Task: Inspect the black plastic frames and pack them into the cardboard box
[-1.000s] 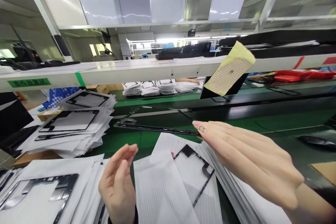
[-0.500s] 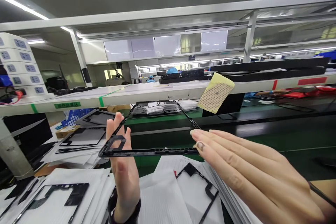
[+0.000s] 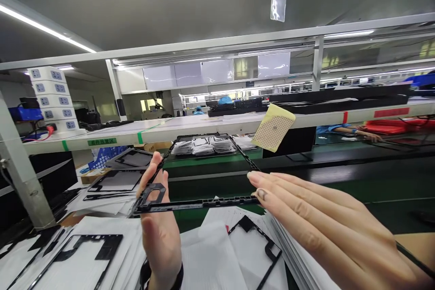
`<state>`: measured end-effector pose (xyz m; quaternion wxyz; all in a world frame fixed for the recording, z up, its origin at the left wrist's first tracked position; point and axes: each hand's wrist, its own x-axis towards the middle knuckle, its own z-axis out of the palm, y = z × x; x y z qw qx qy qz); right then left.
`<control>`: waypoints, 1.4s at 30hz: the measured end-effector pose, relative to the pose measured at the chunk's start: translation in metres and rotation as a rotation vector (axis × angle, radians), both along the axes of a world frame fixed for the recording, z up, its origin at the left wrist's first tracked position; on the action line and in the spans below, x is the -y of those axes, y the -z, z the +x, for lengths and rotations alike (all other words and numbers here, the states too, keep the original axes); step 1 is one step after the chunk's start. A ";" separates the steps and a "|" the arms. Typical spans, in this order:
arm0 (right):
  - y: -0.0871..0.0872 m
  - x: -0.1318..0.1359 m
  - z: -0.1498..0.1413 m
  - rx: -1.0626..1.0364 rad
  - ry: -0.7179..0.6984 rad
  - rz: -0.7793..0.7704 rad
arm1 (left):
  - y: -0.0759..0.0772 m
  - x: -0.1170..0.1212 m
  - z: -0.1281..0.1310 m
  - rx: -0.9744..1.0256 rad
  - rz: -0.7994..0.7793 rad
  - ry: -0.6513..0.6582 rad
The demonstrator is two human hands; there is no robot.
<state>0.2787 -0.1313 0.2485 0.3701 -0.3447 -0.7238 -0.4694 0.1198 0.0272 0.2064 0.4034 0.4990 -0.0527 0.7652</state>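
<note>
A thin black rectangular frame (image 3: pixel 200 203) is held up level in front of me, its far end reaching toward the shelf. My left hand (image 3: pixel 159 231) presses flat against the frame's left side, fingers straight and together, near the corner with a square cut-out. My right hand (image 3: pixel 316 217) presses flat against the right side, fingers stretched out. The frame is clamped between the two palms. Below it lie white foam sheets (image 3: pixel 210 258) with more black frames (image 3: pixel 258 240) on them.
Stacks of white sheets with black frames (image 3: pixel 115 181) fill the left of the bench. A green conveyor belt (image 3: pixel 210 163) runs across behind, under a white shelf (image 3: pixel 190 126). A yellow dotted card (image 3: pixel 273 128) hangs from it. Another person's arm (image 3: pixel 353 132) rests far right.
A second ago the frame lay low at my right fingertips and my left hand was off it. My left hand then took its left side and both hands lifted it as my view tilted up.
</note>
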 end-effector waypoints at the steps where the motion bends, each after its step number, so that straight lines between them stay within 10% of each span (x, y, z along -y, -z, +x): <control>1: -0.001 0.001 0.000 0.000 -0.002 -0.006 | 0.000 0.000 0.000 0.009 -0.004 -0.010; 19: 0.028 -0.010 -0.037 -0.236 0.122 0.186 | -0.006 0.005 0.000 0.067 -0.097 -0.042; 29: 0.021 0.001 -0.023 0.007 0.208 0.051 | -0.004 0.005 0.001 0.084 -0.103 -0.073; 42: 0.037 -0.014 -0.039 -0.312 0.123 0.169 | 0.002 0.008 0.002 0.107 -0.090 -0.033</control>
